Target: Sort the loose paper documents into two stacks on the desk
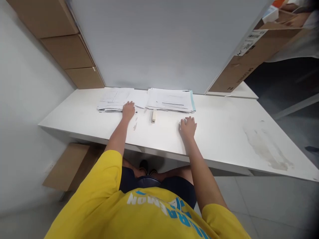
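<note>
Two stacks of printed papers lie at the back of a white table (224,132). My left hand (128,110) rests on the front edge of the left stack (114,99), fingers curled down onto the sheets. The right stack (171,99) has a blue edge on its right side. A small cream stapler (154,116) lies on the table between my hands, just in front of the right stack. My right hand (187,127) lies on the bare tabletop right of the stapler, fingers spread loosely, holding nothing I can see.
A white partition panel (161,43) stands behind the papers. Brown cardboard boxes (239,69) sit at the back right and another (67,166) is on the floor under the table's left end. Wooden drawers (67,49) stand at the left. A smudged patch (264,146) marks the table's right part.
</note>
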Demonstrator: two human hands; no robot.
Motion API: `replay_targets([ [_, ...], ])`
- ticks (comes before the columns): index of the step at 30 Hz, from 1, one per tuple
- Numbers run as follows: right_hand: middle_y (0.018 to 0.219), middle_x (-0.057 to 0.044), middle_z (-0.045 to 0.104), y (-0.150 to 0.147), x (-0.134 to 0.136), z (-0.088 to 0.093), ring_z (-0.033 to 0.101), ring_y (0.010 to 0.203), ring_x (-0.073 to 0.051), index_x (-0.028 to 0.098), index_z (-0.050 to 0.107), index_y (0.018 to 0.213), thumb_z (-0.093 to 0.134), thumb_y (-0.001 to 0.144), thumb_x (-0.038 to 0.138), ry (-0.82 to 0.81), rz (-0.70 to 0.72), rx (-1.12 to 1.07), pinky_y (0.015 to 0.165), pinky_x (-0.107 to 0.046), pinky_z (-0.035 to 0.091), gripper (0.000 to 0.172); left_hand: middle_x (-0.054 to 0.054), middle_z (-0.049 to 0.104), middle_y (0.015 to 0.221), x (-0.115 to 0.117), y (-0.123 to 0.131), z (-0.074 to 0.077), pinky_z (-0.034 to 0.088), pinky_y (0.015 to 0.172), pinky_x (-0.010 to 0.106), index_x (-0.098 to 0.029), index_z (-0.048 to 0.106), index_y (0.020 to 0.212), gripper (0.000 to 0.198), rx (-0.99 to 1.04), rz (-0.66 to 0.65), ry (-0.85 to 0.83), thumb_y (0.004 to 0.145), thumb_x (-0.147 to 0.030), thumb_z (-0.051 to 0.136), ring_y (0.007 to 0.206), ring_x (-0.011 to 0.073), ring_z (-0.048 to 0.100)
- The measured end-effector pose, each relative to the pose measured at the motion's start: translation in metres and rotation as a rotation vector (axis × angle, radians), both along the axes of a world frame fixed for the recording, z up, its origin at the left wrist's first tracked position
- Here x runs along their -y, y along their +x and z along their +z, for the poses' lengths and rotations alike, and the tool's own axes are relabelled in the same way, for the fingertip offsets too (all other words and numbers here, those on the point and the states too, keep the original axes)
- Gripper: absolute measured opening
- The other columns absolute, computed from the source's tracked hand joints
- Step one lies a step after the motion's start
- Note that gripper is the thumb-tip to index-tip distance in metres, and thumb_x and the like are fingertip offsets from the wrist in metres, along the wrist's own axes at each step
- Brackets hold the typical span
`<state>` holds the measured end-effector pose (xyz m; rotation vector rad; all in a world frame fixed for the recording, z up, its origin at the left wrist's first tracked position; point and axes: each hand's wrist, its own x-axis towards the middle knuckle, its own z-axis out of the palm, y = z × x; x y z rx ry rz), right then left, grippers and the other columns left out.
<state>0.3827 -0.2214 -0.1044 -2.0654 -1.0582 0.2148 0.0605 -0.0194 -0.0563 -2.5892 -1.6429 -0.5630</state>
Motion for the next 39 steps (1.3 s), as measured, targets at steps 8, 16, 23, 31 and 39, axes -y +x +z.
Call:
replay_targets([
  [8, 0.132, -0.019, 0.059, 0.002, 0.009, -0.002, 0.04, 0.138, -0.032, 0.014, 0.061, 0.117, 0.037, 0.087, 0.038, 0.038, 0.012, -0.011, 0.116, -0.054, 0.024, 0.045, 0.016, 0.028, 0.164, -0.003, -0.003, -0.003, 0.01, 0.126, 0.051, -0.008, 0.036, 0.152, 0.068, 0.104, 0.202, 0.077, 0.09, -0.033, 0.049, 0.154, 0.0323, 0.018],
  [16, 0.116, -0.015, 0.065, 0.003, 0.01, 0.0, 0.054, 0.113, -0.03, 0.019, 0.06, 0.106, 0.039, 0.084, 0.039, 0.013, 0.014, 0.049, 0.11, -0.053, 0.028, 0.037, 0.02, 0.048, 0.151, -0.001, 0.0, -0.003, 0.023, 0.122, 0.051, -0.011, 0.054, 0.136, 0.048, 0.055, 0.261, 0.052, 0.092, -0.03, 0.048, 0.144, 0.0338, 0.037],
  [23, 0.108, -0.012, 0.064, 0.006, 0.01, -0.005, 0.054, 0.104, -0.029, 0.021, 0.061, 0.102, 0.038, 0.085, 0.037, 0.003, 0.027, 0.08, 0.106, -0.054, 0.029, 0.032, 0.017, 0.057, 0.139, 0.002, -0.002, -0.001, 0.034, 0.116, 0.049, -0.017, 0.059, 0.129, 0.047, 0.097, 0.186, 0.061, 0.083, -0.01, 0.049, 0.137, 0.0319, 0.045],
  [31, 0.109, -0.013, 0.063, 0.005, 0.01, -0.002, 0.052, 0.106, -0.03, 0.02, 0.062, 0.101, 0.041, 0.083, 0.035, -0.027, 0.018, 0.137, 0.104, -0.054, 0.031, 0.032, 0.015, 0.032, 0.163, -0.005, 0.0, -0.009, 0.006, 0.122, 0.064, -0.015, 0.043, 0.151, 0.069, 0.118, 0.239, -0.01, 0.082, -0.015, 0.052, 0.154, 0.0404, 0.014],
  [39, 0.108, -0.013, 0.066, 0.007, 0.011, -0.001, 0.056, 0.105, -0.031, 0.02, 0.062, 0.1, 0.043, 0.081, 0.037, -0.028, 0.016, 0.129, 0.104, -0.052, 0.033, 0.031, 0.017, 0.056, 0.139, 0.007, 0.002, -0.002, 0.034, 0.11, 0.054, -0.017, 0.062, 0.128, 0.045, 0.079, 0.144, 0.047, 0.084, -0.014, 0.051, 0.132, 0.0375, 0.045],
])
